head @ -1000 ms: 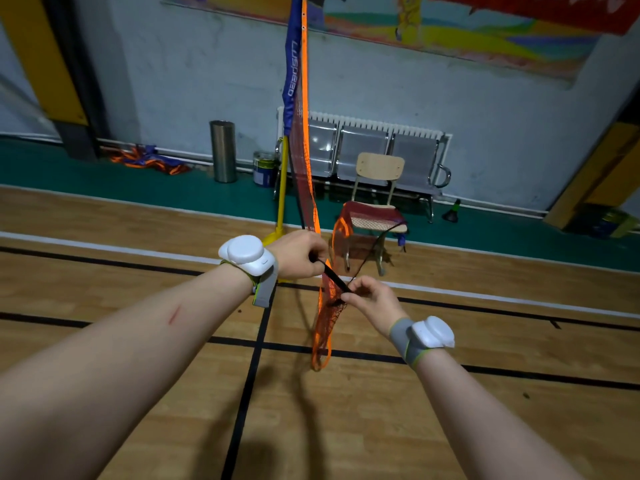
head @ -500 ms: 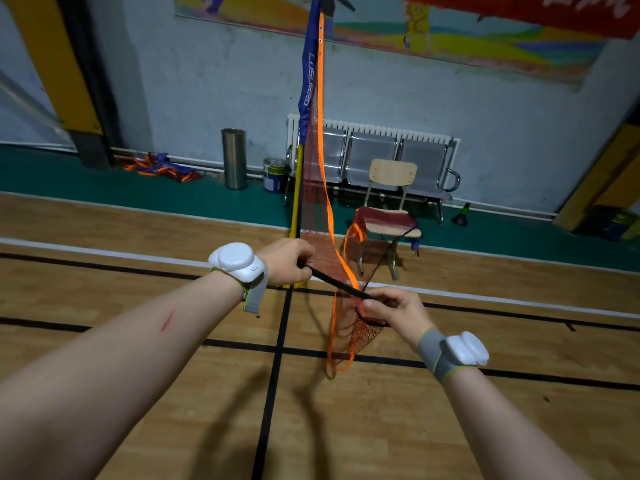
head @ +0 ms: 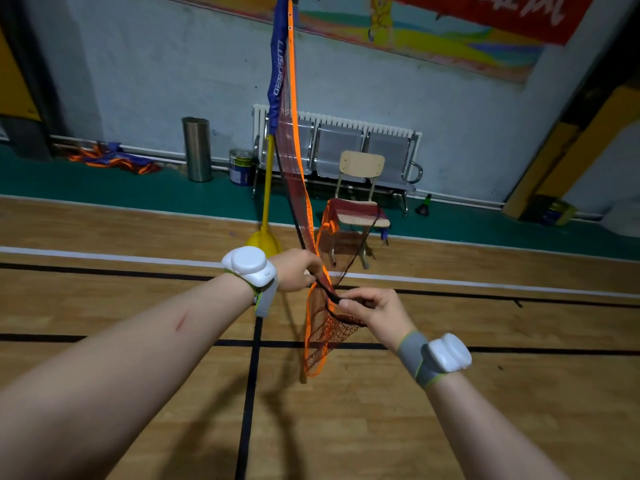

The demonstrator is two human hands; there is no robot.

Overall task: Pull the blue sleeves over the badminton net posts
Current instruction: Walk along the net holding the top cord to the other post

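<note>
A yellow net post [head: 266, 188] stands on a yellow base ahead of me, its upper part covered by a blue sleeve [head: 277, 67] with white lettering. A red net with orange edging [head: 298, 174] hangs from the sleeve down to my hands. My left hand [head: 298, 270] grips a black cord [head: 329, 293] at the net's edge. My right hand [head: 372, 311] pinches the same cord a little lower and to the right, with bunched net [head: 323, 337] hanging under it. Both wrists carry white trackers.
A wooden chair [head: 360, 199] draped with net stands just behind the hands. Metal bench seats [head: 339, 150], a steel bin [head: 196, 148] and a paint can [head: 241, 167] line the wall. A heap of blue and orange fabric [head: 114, 161] lies at the left on the green floor.
My hands have drawn closer together along the black cord, the right hand rising slightly. The view has shifted, so the post and net sit more to the right of frame.
</note>
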